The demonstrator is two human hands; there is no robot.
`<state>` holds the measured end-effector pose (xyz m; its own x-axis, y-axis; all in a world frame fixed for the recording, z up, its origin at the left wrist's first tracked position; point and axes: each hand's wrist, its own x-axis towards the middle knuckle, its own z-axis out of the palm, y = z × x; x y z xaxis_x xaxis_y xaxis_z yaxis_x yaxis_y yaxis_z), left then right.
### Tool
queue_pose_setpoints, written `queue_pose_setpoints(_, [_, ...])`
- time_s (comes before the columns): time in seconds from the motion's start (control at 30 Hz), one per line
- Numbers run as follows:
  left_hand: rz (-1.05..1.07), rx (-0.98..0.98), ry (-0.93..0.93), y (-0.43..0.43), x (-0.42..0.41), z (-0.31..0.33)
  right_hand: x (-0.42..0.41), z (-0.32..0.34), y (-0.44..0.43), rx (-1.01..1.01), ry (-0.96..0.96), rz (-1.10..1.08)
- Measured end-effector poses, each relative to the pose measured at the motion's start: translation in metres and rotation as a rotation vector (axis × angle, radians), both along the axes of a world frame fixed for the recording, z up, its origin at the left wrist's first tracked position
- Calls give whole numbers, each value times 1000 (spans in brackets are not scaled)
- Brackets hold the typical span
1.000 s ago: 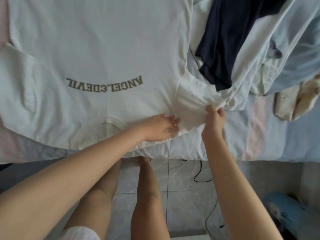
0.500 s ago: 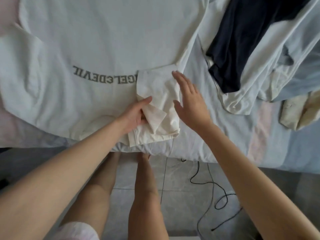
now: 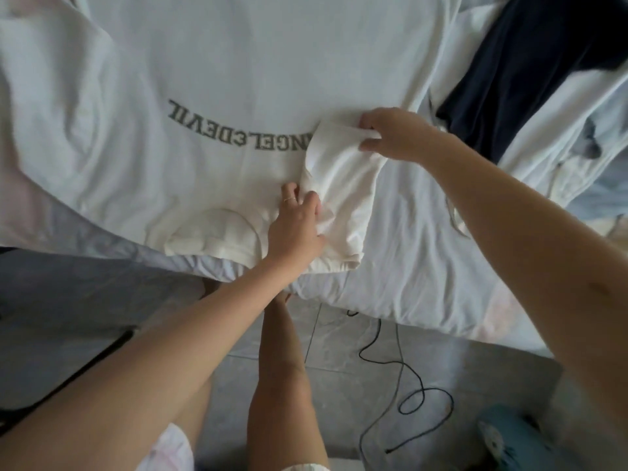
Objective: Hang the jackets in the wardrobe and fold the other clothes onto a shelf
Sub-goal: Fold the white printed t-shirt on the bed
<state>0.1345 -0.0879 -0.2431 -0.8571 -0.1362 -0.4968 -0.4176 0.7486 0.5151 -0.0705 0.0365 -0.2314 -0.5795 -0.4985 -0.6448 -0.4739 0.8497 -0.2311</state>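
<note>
A white T-shirt (image 3: 238, 62) with grey lettering lies spread flat on the bed, collar toward me. Its right sleeve (image 3: 339, 171) is folded inward over the chest, covering the start of the lettering. My right hand (image 3: 394, 134) pinches the sleeve's far edge. My left hand (image 3: 299, 222) presses on the shoulder by the sleeve's base, beside the collar (image 3: 217, 232), fingers slightly bent on the cloth.
A dark navy garment (image 3: 509, 73) lies on pale blue and white clothes (image 3: 577, 137) at the right of the bed (image 3: 424, 266). A black cable (image 3: 401, 379) loops on the tiled floor below. My legs stand at the bed's edge.
The right sleeve, first pulled out to the side, has been folded in over the chest. My right hand went from flat above it to pinching its far edge.
</note>
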Motion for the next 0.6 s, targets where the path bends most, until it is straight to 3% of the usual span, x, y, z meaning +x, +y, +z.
queue_pose_setpoints(0.13, [119, 32, 145, -14, -2, 0, -2, 6, 17, 85, -54, -76])
queue_pose_setpoints(0.27, [460, 315, 202, -35, -3, 2, 1, 13, -3, 270, 122, 88])
queue_pose_setpoints(0.37, [641, 507, 192, -49, -7, 10, 5, 7, -22, -43, -52, -142])
queue_pose_setpoints(0.47, [660, 505, 255, -62, -13, 15, -3, 5, -29, -293, -205, -412])
queue_pose_setpoints(0.6, [734, 434, 243, -81, -30, 2, -13, 6, -36, -353, -193, -530])
